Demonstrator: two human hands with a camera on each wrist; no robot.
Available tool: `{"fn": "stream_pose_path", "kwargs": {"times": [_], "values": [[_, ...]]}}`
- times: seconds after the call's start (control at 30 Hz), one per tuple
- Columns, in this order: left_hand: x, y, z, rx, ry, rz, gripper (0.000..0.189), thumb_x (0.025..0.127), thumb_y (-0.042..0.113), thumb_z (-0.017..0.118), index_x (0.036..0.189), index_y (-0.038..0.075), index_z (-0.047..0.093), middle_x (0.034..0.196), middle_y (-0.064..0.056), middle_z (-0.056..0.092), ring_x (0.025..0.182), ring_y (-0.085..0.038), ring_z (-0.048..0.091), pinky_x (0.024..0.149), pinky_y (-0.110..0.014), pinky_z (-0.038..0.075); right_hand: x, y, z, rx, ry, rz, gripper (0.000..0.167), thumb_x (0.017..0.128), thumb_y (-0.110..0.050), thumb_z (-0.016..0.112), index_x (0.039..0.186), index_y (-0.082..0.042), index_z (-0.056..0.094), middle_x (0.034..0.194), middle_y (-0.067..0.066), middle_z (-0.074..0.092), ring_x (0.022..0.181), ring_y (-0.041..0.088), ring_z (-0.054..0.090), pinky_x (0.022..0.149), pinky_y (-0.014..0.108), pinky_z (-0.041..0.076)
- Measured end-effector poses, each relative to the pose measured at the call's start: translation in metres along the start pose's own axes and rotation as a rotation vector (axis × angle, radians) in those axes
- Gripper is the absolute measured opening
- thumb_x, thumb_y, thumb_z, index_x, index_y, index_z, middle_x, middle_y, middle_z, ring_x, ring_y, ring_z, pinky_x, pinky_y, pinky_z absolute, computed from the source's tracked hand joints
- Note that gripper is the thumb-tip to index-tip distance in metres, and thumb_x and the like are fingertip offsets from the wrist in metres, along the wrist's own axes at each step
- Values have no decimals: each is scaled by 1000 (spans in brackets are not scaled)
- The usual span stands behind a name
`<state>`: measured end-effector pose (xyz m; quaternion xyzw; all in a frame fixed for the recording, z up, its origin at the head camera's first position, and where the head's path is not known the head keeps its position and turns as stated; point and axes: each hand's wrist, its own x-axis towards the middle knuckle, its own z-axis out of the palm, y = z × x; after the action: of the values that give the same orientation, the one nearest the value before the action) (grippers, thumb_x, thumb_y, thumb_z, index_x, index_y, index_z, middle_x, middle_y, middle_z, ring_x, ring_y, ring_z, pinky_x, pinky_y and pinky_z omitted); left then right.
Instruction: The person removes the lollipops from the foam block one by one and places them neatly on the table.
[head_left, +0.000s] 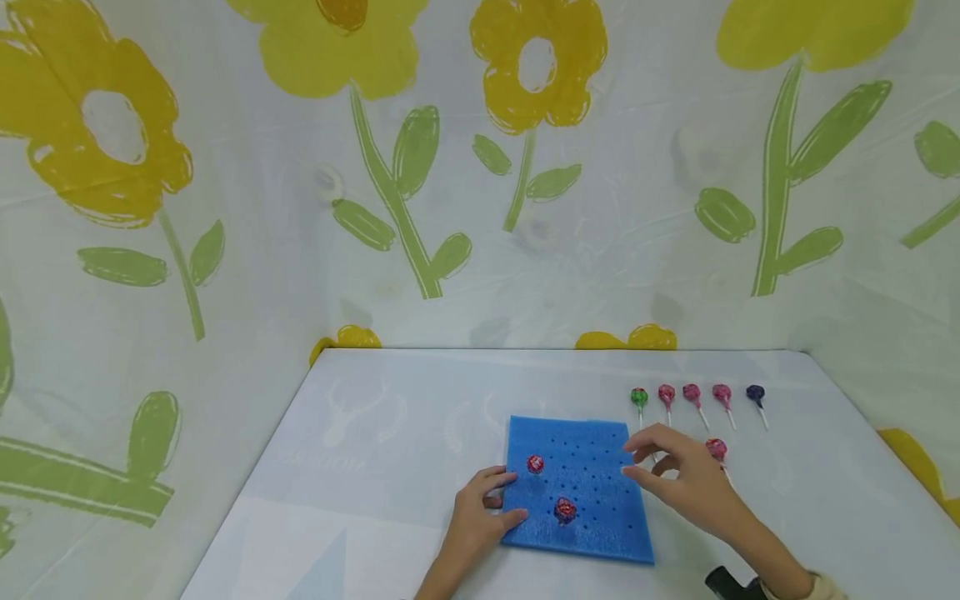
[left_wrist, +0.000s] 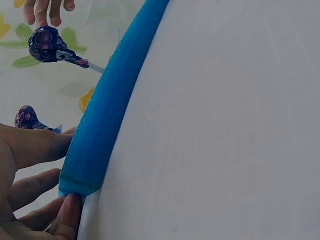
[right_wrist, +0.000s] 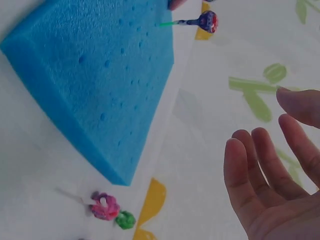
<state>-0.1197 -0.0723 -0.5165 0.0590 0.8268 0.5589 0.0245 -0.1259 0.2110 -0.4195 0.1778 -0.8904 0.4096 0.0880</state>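
Observation:
My left hand (head_left: 483, 514) holds the left side of a blue foam board (head_left: 600, 537) with rows of small holes. In the left wrist view its thumb and fingers are around the board's edge. Two wrapped lollipops stand in the board, a red one (head_left: 535, 463) toward the back left and a darker red one (head_left: 565, 510) nearer the front. Over the board's right edge hovers my right hand (head_left: 686, 475), its fingers loosely bent and nothing between them. The right wrist view also shows this hand (right_wrist: 272, 185) holding nothing.
Beyond the right hand lie a green lollipop (head_left: 639, 397), several pink lollipops (head_left: 692, 392) and a dark purple lollipop (head_left: 755, 395) on the white table (head_left: 360, 467). One more pink lollipop (head_left: 717, 450) is partly behind the right hand. A flower-printed curtain (head_left: 600, 275) encloses the table.

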Motion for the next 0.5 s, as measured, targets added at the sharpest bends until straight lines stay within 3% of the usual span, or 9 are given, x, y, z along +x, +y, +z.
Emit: {"fn": "stream_pose_path", "kwargs": {"times": [0.2,0.5], "values": [[0,-1,0,8,2,8,45,73,14,81,116,6,66,129,-12,54,91,-21,60,77,-30,53,-4,-4,12,71,-57,-59,21,81,-12,75,98,-16,64,93,-7,61,83,11,60,65,22,53],[1,-2,0,9,12,22,45,73,13,81,115,6,67,128,-12,55,92,-21,60,77,-29,52,-9,-6,32,179,-189,-70,23,83,-15,73,103,-14,61,96,5,63,85,18,60,66,26,54]]}}
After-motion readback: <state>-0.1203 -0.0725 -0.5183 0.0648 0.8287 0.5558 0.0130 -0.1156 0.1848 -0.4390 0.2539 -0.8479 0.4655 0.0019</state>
